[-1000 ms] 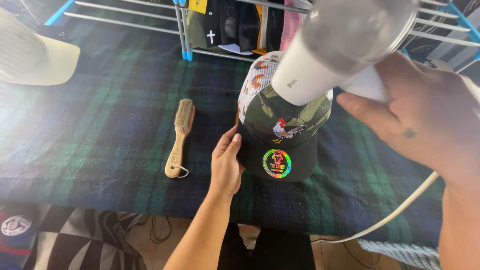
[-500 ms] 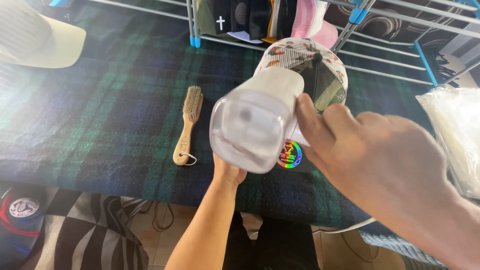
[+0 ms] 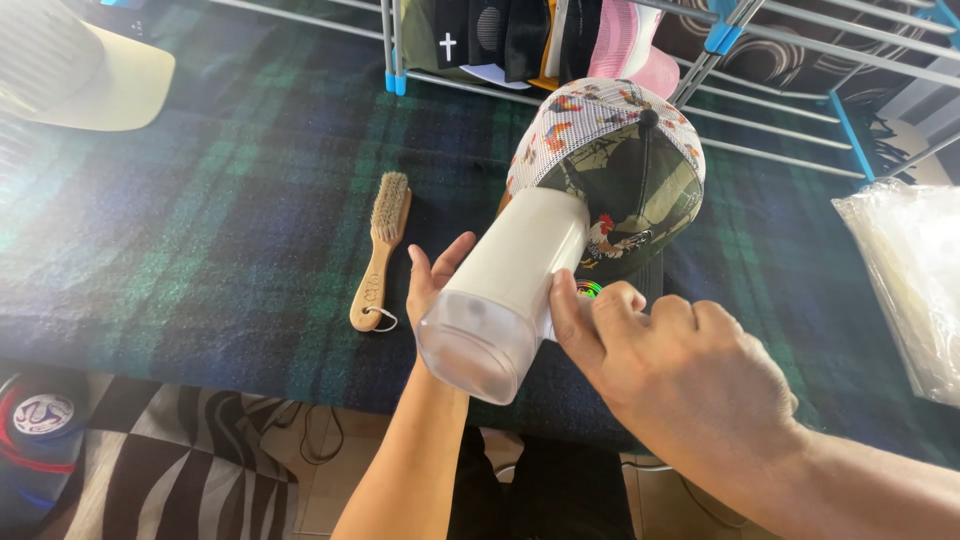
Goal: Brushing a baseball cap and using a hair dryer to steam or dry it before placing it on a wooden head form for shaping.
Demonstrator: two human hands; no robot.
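Here right hand [image 3: 680,370] grips steamer [image 3: 510,290].

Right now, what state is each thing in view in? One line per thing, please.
Right hand: wrapped around the white handheld appliance, its nozzle aimed at the cap.
Left hand: open, flat beside the appliance, by the cap's brim.
Rooster-print cap: crown up on the plaid cloth.
Wooden brush: lying flat, untouched.
Cream cap: lying apart, far left.
Plastic bag: lying at right edge.
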